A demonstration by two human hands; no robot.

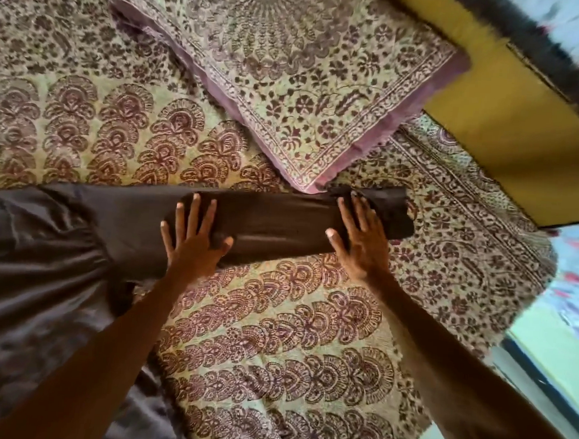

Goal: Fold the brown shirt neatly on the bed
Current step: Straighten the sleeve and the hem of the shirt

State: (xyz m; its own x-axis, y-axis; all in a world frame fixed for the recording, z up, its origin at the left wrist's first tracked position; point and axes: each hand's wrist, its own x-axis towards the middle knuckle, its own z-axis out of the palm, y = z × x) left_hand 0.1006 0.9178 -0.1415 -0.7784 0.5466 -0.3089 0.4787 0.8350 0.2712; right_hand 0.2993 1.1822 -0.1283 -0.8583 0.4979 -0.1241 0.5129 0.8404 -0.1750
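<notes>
The brown shirt (41,272) lies spread over the left part of the bed, its body creased. One long sleeve (274,223) stretches flat to the right across the patterned bedsheet (274,337). My left hand (193,239) rests palm down on the sleeve near the shoulder, fingers spread. My right hand (359,239) presses flat on the sleeve near the cuff, fingers spread too. Neither hand grips the cloth. The cuff end (393,212) looks slightly bunched beside my right fingertips.
A patterned pillow (289,83) with a mauve border lies just beyond the sleeve, its corner almost touching it. A mustard-yellow headboard panel (510,141) runs at the upper right. The bed's edge and pale floor (545,343) show at the right.
</notes>
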